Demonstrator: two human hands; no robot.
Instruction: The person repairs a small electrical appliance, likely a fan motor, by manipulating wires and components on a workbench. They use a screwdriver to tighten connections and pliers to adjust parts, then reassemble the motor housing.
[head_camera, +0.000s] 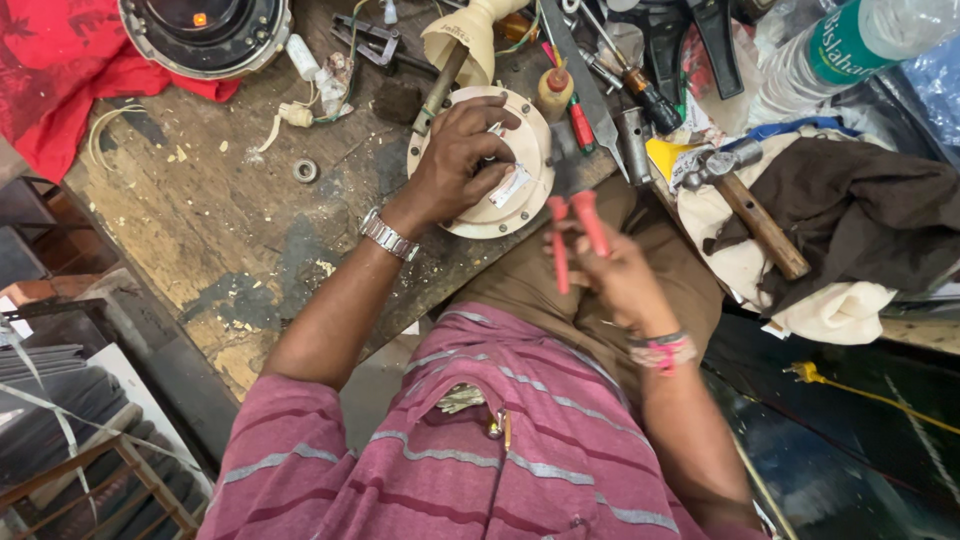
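Note:
My left hand (455, 160) presses down on a round cream-coloured motor housing (530, 130) that lies at the edge of a worn wooden workbench (220, 210). The fingers curl over its middle, next to a white label. My right hand (615, 275) grips the two red handles of a pair of pliers (575, 235). The plier jaws reach the right rim of the housing. A metal watch sits on my left wrist, a pink band on my right.
A hammer (750, 205) rests on cloths (850, 220) at the right. Screwdrivers (640, 95), a small oil bottle (555, 90) and a plastic bottle (850, 50) lie behind the housing. A red cloth (60, 70), a dark round part (205, 30) and a bearing (306, 171) are at the left.

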